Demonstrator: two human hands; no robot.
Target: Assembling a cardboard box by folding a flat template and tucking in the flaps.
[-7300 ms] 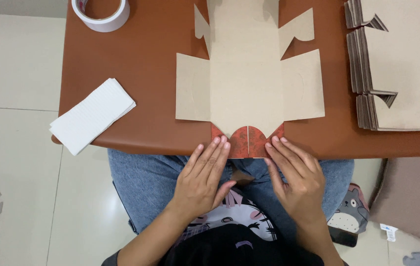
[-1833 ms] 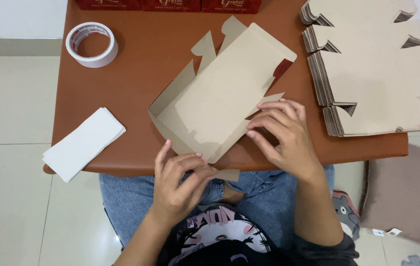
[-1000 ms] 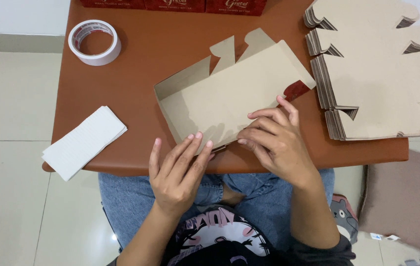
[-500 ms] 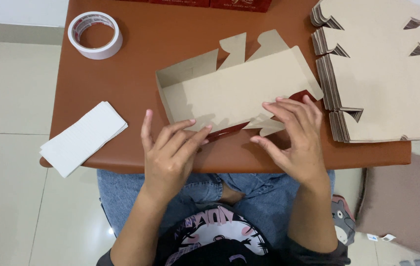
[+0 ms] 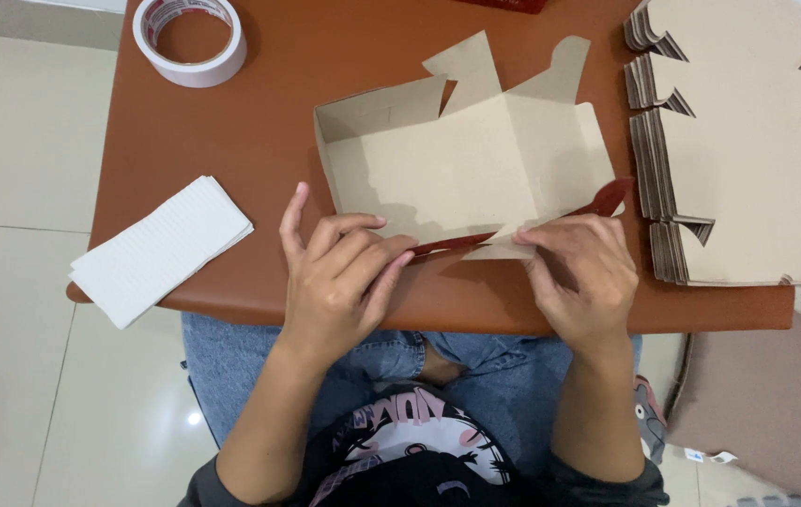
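A flat-cut cardboard box blank, plain brown inside and red outside, lies partly folded on the brown table. Its left and far walls stand up. My left hand pinches the near wall at its left part, fingers over the edge. My right hand grips the near wall's right end and a small flap there. Two tabs stick up at the far side.
A roll of white tape sits at the table's far left. A stack of white paper sheets overhangs the near left edge. A thick pile of flat cardboard blanks fills the right side. Tiled floor lies left of the table.
The blank was flat, then got turned and its walls folded up. In the last second both hands shifted along the near wall and are pressing it upward.
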